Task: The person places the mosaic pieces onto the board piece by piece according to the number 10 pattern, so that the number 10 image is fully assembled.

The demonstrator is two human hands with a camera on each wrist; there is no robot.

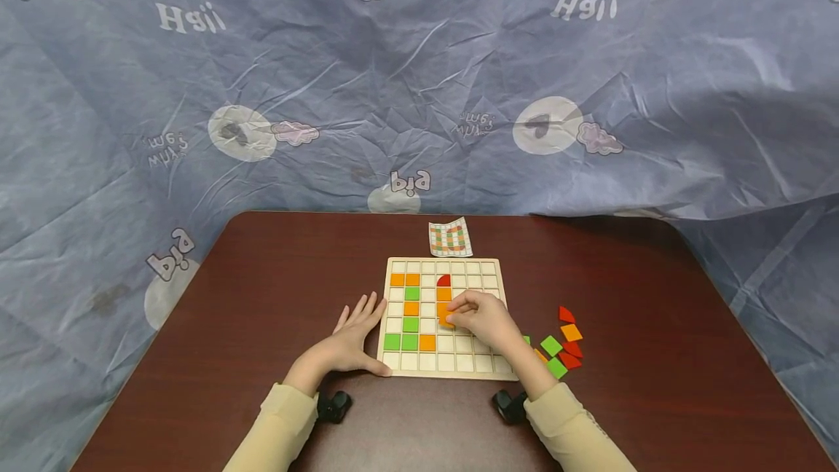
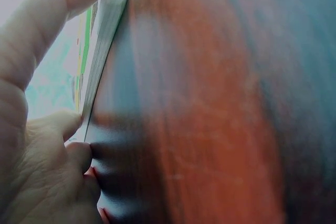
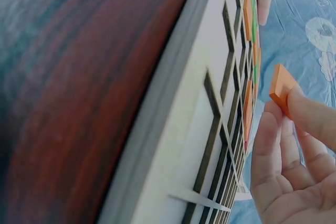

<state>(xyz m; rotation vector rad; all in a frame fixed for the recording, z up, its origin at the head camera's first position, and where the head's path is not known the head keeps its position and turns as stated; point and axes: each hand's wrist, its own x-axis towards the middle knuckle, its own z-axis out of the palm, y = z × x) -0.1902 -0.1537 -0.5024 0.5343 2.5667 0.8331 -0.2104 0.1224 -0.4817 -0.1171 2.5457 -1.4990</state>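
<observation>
A pale wooden grid board (image 1: 464,363) lies on the table, with orange and green squares and one red quarter-round piece (image 1: 443,281) in some cells. My right hand (image 1: 485,319) is over the middle of the board. It pinches an orange square tile (image 3: 283,83) between thumb and fingertips, and in the right wrist view that tile is off the board. My left hand (image 1: 350,344) rests at the board's left side with fingers spread; its thumb touches the front left corner. In the left wrist view the fingers (image 2: 79,156) lie along the board's edge.
Loose green squares (image 1: 551,345), an orange square (image 1: 572,332) and red pieces (image 1: 569,360) lie to the right of the board, some partly hidden by my right forearm. A printed pattern card (image 1: 450,237) lies behind the board. A patterned blue cloth (image 1: 393,79) hangs behind the table.
</observation>
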